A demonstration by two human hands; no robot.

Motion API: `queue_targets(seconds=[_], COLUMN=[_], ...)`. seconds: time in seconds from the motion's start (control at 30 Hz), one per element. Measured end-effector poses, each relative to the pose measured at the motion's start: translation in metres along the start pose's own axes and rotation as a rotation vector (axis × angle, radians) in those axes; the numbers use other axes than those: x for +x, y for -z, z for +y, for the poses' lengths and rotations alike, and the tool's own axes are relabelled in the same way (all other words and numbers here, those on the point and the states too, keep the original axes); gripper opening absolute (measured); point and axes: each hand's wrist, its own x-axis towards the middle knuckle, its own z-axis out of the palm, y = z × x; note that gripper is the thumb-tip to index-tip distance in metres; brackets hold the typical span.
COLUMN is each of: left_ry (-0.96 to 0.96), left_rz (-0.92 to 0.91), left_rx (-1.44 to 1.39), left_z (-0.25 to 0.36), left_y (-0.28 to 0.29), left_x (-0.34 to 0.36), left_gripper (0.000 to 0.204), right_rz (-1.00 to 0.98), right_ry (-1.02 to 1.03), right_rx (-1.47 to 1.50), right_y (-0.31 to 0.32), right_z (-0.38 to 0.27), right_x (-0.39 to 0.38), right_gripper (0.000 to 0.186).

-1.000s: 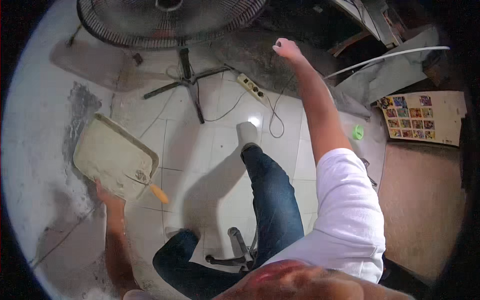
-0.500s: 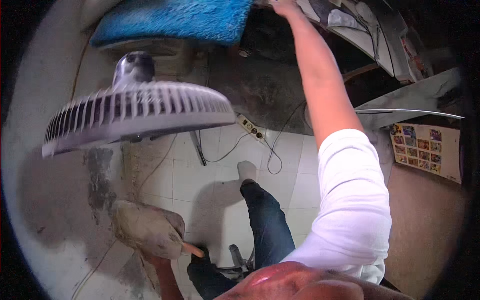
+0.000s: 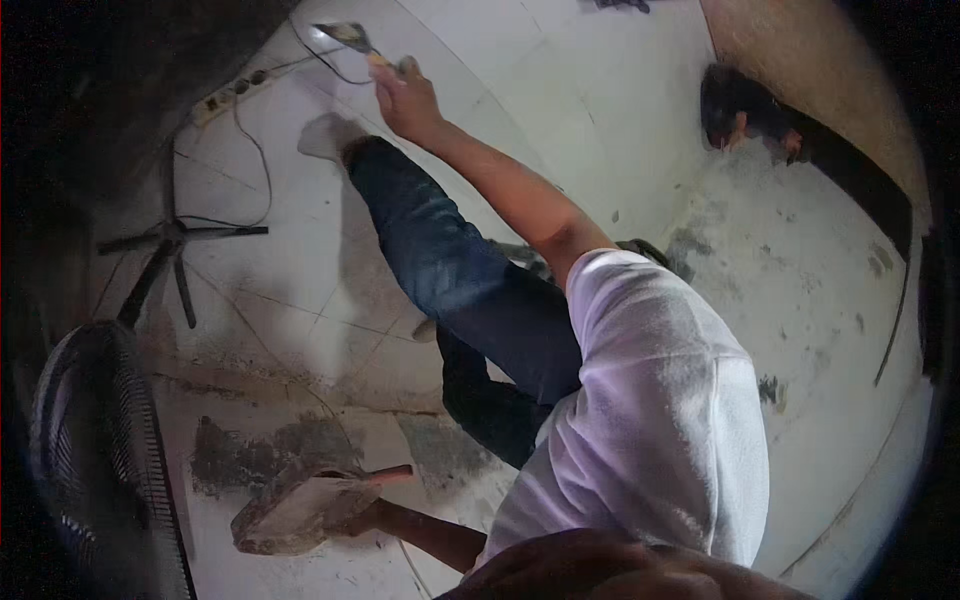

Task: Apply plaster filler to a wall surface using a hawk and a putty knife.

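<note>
My right hand (image 3: 405,105) is stretched out toward the far left, closed round the light handle of a putty knife (image 3: 346,37). The knife's flat metal blade points away over the pale tiles and carries some pale matter. Low on the left, my left hand (image 3: 362,517) grips a worn, dirty grey-brown slab or container (image 3: 300,512); I cannot tell which. An orange handle (image 3: 390,474) sticks out beside it toward the right. The fingers of my left hand are partly hidden by the slab or container.
A fan (image 3: 105,440) stands at the lower left, with a dark crossed floor stand (image 3: 172,232) near it. A power strip (image 3: 228,98) with a trailing cable (image 3: 268,170) lies on the tiles. Dark objects (image 3: 745,110) rest along the right wall, and dark stains (image 3: 240,455) mark the left surface.
My view has swung to the right. My right hand, previously at the far edge by a cluttered shelf, is now over the floor with the putty knife. My left hand keeps hold of the slab or container.
</note>
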Motion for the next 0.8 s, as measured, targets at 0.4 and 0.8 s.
queue_targets(seconds=[0.4,0.8], left_ry=[-0.053,-0.107], left_rz=[0.163,0.220], left_rx=[0.161,0.117], left_z=[-0.055,-0.095], left_y=[0.054,0.081], left_x=[0.059,0.097], left_gripper=[0.065,0.061], right_rz=[-0.677,-0.493], right_ry=[-0.462,-1.068], right_rx=[-0.239,0.273], right_y=[-0.118,-0.158], right_z=[0.179,0.305], right_x=[-0.296,-0.256], right_gripper=[0.034,0.095])
